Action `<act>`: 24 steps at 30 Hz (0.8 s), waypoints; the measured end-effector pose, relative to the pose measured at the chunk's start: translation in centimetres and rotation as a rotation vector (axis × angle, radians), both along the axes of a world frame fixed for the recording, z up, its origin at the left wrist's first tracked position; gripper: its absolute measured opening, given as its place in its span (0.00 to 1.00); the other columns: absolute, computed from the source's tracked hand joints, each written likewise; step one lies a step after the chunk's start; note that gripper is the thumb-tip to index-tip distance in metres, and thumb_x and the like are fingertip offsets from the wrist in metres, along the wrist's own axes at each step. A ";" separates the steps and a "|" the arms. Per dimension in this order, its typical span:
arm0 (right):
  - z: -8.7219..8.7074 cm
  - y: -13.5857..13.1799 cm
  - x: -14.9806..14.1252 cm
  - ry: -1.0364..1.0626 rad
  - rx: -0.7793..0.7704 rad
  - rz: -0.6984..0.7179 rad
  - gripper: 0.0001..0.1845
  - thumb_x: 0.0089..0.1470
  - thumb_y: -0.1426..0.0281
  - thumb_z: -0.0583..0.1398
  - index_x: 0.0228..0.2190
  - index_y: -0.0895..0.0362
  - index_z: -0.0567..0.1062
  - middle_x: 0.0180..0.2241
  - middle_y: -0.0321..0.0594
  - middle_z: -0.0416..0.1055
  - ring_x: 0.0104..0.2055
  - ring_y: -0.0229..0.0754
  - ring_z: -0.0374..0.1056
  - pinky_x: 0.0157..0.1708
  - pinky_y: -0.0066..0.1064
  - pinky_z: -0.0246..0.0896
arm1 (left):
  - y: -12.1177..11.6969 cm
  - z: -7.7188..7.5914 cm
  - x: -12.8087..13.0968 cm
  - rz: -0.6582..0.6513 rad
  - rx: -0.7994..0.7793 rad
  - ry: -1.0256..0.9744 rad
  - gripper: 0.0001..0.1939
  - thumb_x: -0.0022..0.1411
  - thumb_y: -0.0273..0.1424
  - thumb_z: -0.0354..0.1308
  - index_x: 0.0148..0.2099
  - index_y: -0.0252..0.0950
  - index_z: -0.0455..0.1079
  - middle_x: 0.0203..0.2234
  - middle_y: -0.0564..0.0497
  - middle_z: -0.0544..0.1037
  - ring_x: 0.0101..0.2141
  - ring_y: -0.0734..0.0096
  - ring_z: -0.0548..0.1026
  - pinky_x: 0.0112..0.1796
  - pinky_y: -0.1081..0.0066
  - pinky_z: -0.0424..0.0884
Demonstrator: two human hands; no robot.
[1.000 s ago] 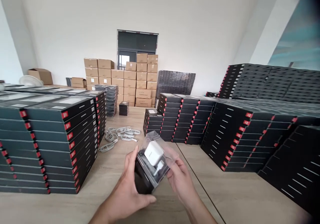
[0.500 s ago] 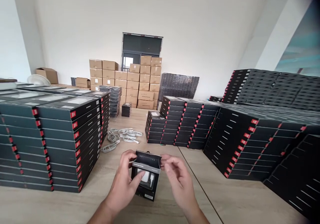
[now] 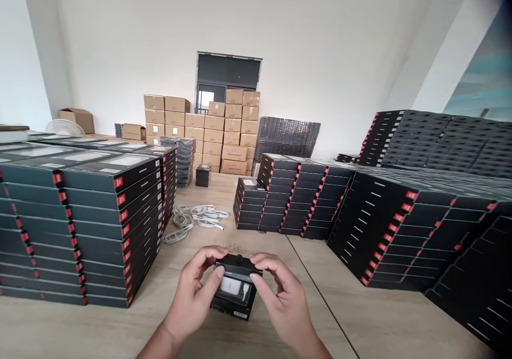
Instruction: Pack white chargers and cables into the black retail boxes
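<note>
A small black retail box (image 3: pixel 230 312) stands tilted on the table, its clear front window showing a white charger (image 3: pixel 231 285) and a bit of white cable. My left hand (image 3: pixel 196 289) grips the box's left side, thumb on the front upper edge and fingers behind the top. On the other side, my right hand (image 3: pixel 282 295) holds the upper right corner, with the thumb at the front edge and fingertips on the top. The top flap (image 3: pixel 239 263) lies folded over between both hands, a hang tab at its back edge.
Stacked black boxes with red labels (image 3: pixel 100 215) rise on the left, and more stacks (image 3: pixel 296 199) fill the right. Coiled white cables (image 3: pixel 196 220) lie on the wooden table (image 3: pixel 188 343) beyond my hands. Brown cartons (image 3: pixel 214 135) are piled at the wall.
The box's raised top flap has come down over the opening. My right hand has moved in from beside the flap to the box's top right corner. The box leans back more.
</note>
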State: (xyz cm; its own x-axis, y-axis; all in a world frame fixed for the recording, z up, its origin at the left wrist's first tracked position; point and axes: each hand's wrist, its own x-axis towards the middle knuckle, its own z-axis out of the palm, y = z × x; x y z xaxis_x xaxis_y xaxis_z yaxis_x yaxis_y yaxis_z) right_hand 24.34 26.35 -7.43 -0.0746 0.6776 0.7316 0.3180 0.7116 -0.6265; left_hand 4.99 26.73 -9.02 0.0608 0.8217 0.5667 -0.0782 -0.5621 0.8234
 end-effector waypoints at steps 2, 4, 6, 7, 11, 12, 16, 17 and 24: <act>0.4 -0.1 -0.1 -0.055 0.010 -0.008 0.05 0.57 0.70 0.60 0.37 0.51 0.76 0.39 0.42 0.75 0.43 0.46 0.72 0.45 0.37 0.69 | 0.2 0.3 -0.3 -0.002 0.023 0.033 0.07 0.65 0.32 0.53 0.44 0.40 0.70 0.44 0.47 0.75 0.49 0.64 0.72 0.51 0.65 0.66; 0.7 -0.2 -0.2 -0.076 0.006 -0.016 0.06 0.58 0.69 0.60 0.37 0.51 0.78 0.39 0.42 0.75 0.42 0.46 0.72 0.43 0.35 0.69 | 0.3 0.5 -0.5 0.007 0.056 0.067 0.08 0.66 0.32 0.53 0.43 0.40 0.72 0.44 0.47 0.75 0.48 0.64 0.72 0.50 0.65 0.66; 0.9 -0.3 -0.2 -0.077 -0.005 -0.013 0.07 0.58 0.69 0.60 0.35 0.51 0.79 0.38 0.42 0.74 0.42 0.45 0.72 0.42 0.34 0.69 | 0.2 0.6 -0.6 0.028 0.083 0.104 0.08 0.66 0.31 0.52 0.43 0.41 0.73 0.44 0.47 0.75 0.48 0.64 0.72 0.50 0.65 0.66; 0.9 -0.3 -0.1 -0.080 -0.013 -0.006 0.07 0.58 0.69 0.59 0.35 0.50 0.79 0.38 0.42 0.74 0.42 0.45 0.72 0.43 0.34 0.69 | 0.2 0.6 -0.7 0.041 0.090 0.123 0.09 0.66 0.31 0.52 0.43 0.41 0.73 0.45 0.47 0.75 0.49 0.64 0.72 0.50 0.65 0.66; 0.6 0.0 0.7 -0.151 -0.039 0.069 0.07 0.57 0.69 0.60 0.37 0.50 0.79 0.46 0.44 0.73 0.48 0.47 0.70 0.48 0.38 0.67 | 0.1 0.1 -1.1 0.076 0.096 0.194 0.09 0.66 0.32 0.51 0.42 0.41 0.73 0.48 0.46 0.73 0.51 0.63 0.70 0.52 0.62 0.64; 0.5 0.1 0.8 -0.168 -0.048 0.082 0.07 0.57 0.69 0.60 0.37 0.51 0.79 0.47 0.45 0.73 0.49 0.47 0.70 0.50 0.39 0.66 | 0.2 -0.1 -1.1 0.076 0.100 0.213 0.10 0.66 0.32 0.50 0.42 0.42 0.73 0.50 0.46 0.72 0.53 0.62 0.69 0.53 0.62 0.64; -0.3 0.8 0.6 -0.089 -0.064 0.005 0.08 0.56 0.67 0.61 0.36 0.51 0.80 0.47 0.46 0.75 0.48 0.49 0.72 0.50 0.42 0.68 | 0.5 -0.8 -0.1 0.151 0.095 0.332 0.22 0.63 0.32 0.53 0.59 0.44 0.63 0.63 0.45 0.58 0.62 0.58 0.58 0.60 0.57 0.56; -0.5 0.9 0.5 -0.027 -0.072 -0.030 0.08 0.55 0.66 0.61 0.36 0.51 0.81 0.47 0.46 0.75 0.48 0.49 0.72 0.50 0.42 0.68 | 0.5 -0.9 0.5 0.200 0.064 0.368 0.31 0.60 0.33 0.56 0.65 0.44 0.54 0.65 0.44 0.53 0.63 0.56 0.55 0.60 0.56 0.55; -1.1 0.3 -1.4 0.270 -0.281 -0.061 0.16 0.48 0.57 0.65 0.35 0.56 0.81 0.43 0.48 0.78 0.45 0.54 0.75 0.45 0.39 0.73 | -2.4 -1.5 3.1 0.654 -0.080 0.764 0.64 0.37 0.33 0.68 0.70 0.34 0.35 0.60 0.32 0.58 0.57 0.33 0.58 0.57 0.42 0.53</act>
State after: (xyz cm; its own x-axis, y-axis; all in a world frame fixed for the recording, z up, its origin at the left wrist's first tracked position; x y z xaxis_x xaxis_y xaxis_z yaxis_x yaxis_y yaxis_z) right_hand 22.91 26.61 -8.53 0.1417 0.8516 0.5047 0.1513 0.4852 -0.8612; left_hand 8.08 24.33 -10.57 -0.0917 0.8578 0.5058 0.7899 -0.2466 0.5615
